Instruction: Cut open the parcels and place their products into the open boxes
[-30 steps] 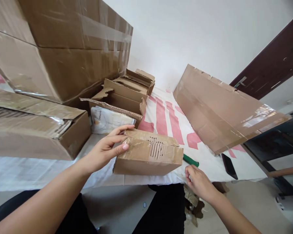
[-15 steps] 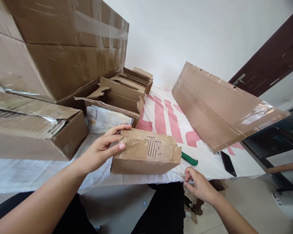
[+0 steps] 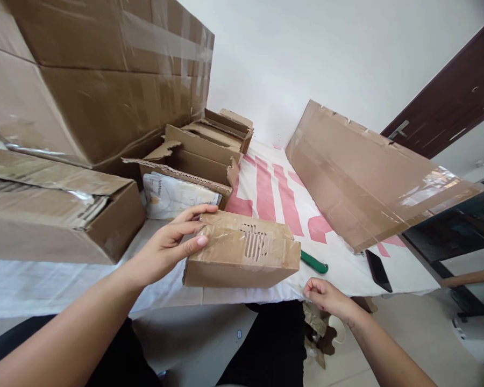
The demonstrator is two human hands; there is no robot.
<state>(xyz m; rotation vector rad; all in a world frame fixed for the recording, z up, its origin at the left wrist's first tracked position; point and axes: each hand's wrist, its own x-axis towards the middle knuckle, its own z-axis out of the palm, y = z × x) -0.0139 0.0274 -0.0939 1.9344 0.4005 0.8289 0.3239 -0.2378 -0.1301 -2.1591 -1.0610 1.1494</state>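
A small taped cardboard box (image 3: 242, 252) with a torn patch of bare corrugation on top sits tilted at the table's front edge. My left hand (image 3: 181, 236) grips its left end, thumb on the top face and fingers over the far edge. Off the box's right corner, my right hand (image 3: 325, 295) hovers by the table edge with its fingers curled closed; nothing shows in them. A green handle (image 3: 314, 262) sticks out from behind the box, its other end hidden.
Open cardboard boxes (image 3: 201, 161) stand behind, a white printed packet (image 3: 177, 196) leaning on one. At left are a long box (image 3: 56, 215) and a huge carton (image 3: 116, 107). A large cardboard piece (image 3: 371, 177) and a phone (image 3: 378, 270) are at right. Scraps (image 3: 317, 328) lie below.
My right hand has curled its fingers tighter, with little change of place. My left hand and the box stay as they were.
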